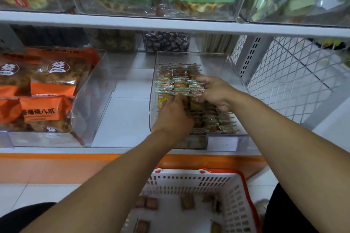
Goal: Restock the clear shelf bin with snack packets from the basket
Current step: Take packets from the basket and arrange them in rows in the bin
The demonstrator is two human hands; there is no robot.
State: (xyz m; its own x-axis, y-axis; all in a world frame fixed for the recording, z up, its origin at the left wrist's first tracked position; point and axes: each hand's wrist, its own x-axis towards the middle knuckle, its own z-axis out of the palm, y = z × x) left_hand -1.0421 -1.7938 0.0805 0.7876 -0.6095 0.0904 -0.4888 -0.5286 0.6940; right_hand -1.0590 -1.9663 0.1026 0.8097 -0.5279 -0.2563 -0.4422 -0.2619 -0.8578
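Note:
A clear shelf bin (234, 73) on the lower shelf holds rows of small snack packets (170, 73) with brown contents and crimped foil edges. Both my hands are inside it. My left hand (173, 114) lies on the left side of a stack of packets (179, 87), fingers curled against it. My right hand (213, 91) grips the same stack from the right. Below, a white basket (240, 206) with a red rim sits on the floor, with several loose snack packets (187, 202) on its bottom.
Left of the bin stands another clear bin (98, 96) with orange snack bags. The upper shelf (132, 22) carries bins of green and yellow bags. A white wire mesh panel (287, 70) closes the shelf's right end. An orange strip runs along the shelf base.

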